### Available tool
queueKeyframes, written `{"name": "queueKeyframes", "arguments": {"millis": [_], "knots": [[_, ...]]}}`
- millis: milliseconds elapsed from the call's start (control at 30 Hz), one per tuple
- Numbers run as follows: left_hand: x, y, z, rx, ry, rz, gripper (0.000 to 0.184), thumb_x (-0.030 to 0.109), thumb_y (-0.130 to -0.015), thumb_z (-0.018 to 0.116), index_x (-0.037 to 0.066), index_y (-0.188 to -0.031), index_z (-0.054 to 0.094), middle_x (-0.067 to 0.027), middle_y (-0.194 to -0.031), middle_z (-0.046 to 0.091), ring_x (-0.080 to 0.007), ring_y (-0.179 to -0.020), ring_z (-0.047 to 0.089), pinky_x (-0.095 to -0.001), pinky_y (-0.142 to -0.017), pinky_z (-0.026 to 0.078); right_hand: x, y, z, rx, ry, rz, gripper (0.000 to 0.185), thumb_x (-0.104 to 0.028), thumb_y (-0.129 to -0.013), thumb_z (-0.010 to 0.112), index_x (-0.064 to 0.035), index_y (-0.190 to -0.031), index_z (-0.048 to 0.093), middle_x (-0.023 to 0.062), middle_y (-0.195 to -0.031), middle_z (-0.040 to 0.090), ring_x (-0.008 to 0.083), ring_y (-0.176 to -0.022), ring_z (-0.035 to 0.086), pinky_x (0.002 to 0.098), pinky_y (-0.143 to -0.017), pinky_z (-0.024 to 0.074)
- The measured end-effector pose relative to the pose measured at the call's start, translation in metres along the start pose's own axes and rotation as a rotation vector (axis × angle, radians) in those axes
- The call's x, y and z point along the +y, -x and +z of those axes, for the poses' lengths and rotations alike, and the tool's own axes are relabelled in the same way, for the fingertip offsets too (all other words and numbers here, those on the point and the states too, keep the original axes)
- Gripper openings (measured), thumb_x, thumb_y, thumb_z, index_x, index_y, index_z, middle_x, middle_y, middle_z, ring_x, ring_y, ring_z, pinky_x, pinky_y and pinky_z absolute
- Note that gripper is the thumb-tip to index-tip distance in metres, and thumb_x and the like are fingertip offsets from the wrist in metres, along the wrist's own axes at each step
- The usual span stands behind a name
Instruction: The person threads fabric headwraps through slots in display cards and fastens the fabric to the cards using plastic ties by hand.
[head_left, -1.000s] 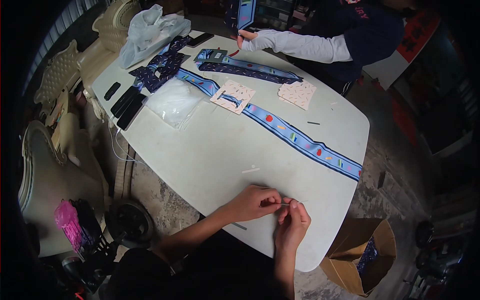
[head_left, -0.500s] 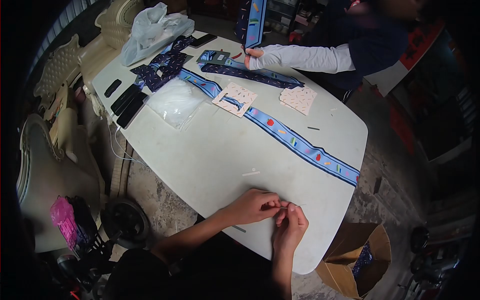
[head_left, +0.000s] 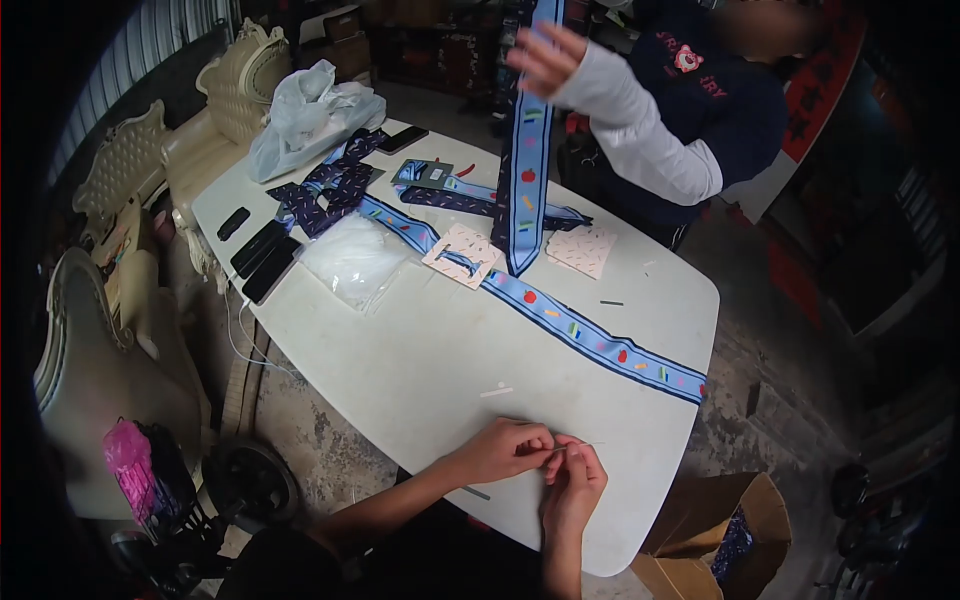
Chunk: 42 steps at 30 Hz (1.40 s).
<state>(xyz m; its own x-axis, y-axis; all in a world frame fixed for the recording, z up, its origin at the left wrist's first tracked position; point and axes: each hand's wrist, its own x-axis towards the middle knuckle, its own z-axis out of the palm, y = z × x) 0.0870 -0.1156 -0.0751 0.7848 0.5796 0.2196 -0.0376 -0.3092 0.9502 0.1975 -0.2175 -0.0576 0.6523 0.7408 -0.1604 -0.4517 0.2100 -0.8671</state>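
Near the table's front edge, my left hand and my right hand meet with fingertips pinched. Between them is a small thin grey strip, mostly covered by the fingers; a fine pale line sticks out past my right fingertips. Just beyond my hands lies a short whitish strip. Another grey strip rests by my left forearm. Further off, a long blue patterned fabric band runs across the table through a pink card with a cut-out.
Across the table, a person's hand raises a folded blue-and-navy band. Pink cards, a clear plastic bag, phones and a grocery bag lie on the table. An open cardboard box stands at right.
The other person's arm has risen, and the folded band now hangs above the table with its pointed end by the pink cards. My view has shifted slightly; my hands keep the same pinch.
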Motion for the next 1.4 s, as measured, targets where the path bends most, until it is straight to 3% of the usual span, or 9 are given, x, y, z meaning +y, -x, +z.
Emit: {"name": "queueKeyframes", "arguments": {"millis": [500,600,800,1000,1400], "knots": [[-0.004,-0.002,-0.003,-0.044,0.028,-0.019,0.01,0.007,-0.094,0.071,0.001,-0.1,0.068,-0.0028,-0.079,0.07,-0.0076,-0.07,0.062,-0.0256,-0.063,0.051,-0.003,0.003,-0.002,-0.039,0.021,-0.008,0.021,-0.007,-0.101,0.058,0.0094,-0.105,0.07,0.0027,-0.072,0.06,0.009,-0.063,0.05,0.0228,-0.06,0.0393],[0.004,-0.002,-0.002,-0.016,0.038,-0.027,0.009,0.009,-0.093,0.07,0.001,-0.094,0.065,-0.0062,-0.075,0.069,-0.0131,-0.065,0.062,-0.028,-0.063,0.05,-0.004,0.003,-0.002,-0.042,0.053,-0.021,0.021,-0.008,-0.101,0.059,0.0086,-0.105,0.071,0.0019,-0.073,0.06,0.0085,-0.064,0.051,0.0225,-0.06,0.0391],[-0.002,0.0,-0.002,-0.027,0.035,-0.047,0.008,0.008,-0.094,0.071,0.002,-0.097,0.067,-0.002,-0.081,0.07,-0.0065,-0.07,0.061,-0.0249,-0.062,0.049,-0.003,0.004,-0.002,-0.014,0.082,-0.03,0.02,-0.009,-0.1,0.061,0.0068,-0.104,0.072,0.0006,-0.074,0.06,0.0077,-0.066,0.051,0.0218,-0.061,0.0387],[0.0,-0.002,-0.002,-0.006,0.029,-0.012,0.01,0.009,-0.093,0.071,0.001,-0.093,0.065,-0.0038,-0.075,0.067,-0.0082,-0.066,0.061,-0.0255,-0.06,0.049,-0.003,0.003,-0.001,-0.017,0.078,-0.021,0.02,-0.009,-0.101,0.061,0.0065,-0.103,0.072,0.0004,-0.076,0.061,0.0073,-0.068,0.05,0.0213,-0.063,0.0386],[0.002,-0.003,-0.004,-0.03,-0.026,-0.044,0.007,0.006,-0.092,0.071,0.003,-0.094,0.066,-0.0037,-0.081,0.071,-0.0109,-0.071,0.066,-0.0265,-0.063,0.052,-0.002,0.001,-0.002,-0.017,0.109,-0.011,0.019,-0.008,-0.101,0.06,0.0068,-0.101,0.072,0.0016,-0.078,0.062,0.0077,-0.067,0.05,0.0221,-0.062,0.0395]]}}
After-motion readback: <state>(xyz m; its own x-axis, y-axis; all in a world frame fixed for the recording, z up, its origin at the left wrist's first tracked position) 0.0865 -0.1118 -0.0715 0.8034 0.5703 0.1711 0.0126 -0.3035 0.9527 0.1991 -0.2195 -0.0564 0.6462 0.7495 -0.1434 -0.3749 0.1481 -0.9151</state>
